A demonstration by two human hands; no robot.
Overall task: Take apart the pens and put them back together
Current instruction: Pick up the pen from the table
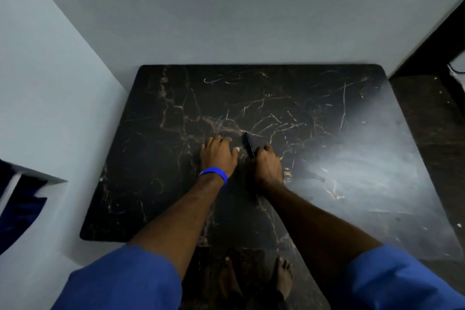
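Right hand (268,165) fingers closed round black pen (248,144), tip angled up-left over dark worktop (352,133), likely presenting end to left hand (218,155). Left fingers curled down on worktop; contents hidden, cannot tell.

one pen (248,144), two hands, one table (327,108)

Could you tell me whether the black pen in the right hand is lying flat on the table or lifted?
Cannot tell: the right hand grips the pen's lower end, hiding any contact with the table.
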